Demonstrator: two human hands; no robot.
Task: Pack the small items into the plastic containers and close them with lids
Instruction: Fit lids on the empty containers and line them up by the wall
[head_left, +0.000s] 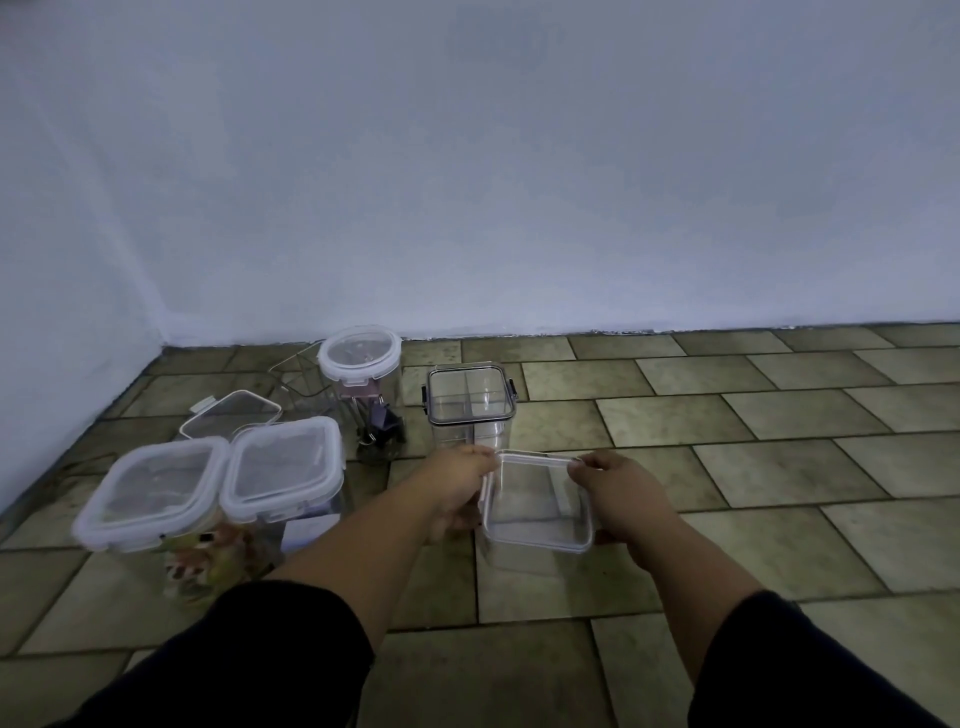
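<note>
Two bare hands, our left hand (457, 488) and right hand (621, 493), grasp opposite edges of the clear square plastic lid (540, 501) at lower centre, held level over its clear square plastic container (519, 558), presumably to seat it squarely.

both bare forearms reach forward, left hand (457, 488) and right hand (621, 496) with fingers curled, facing each other.
</note>
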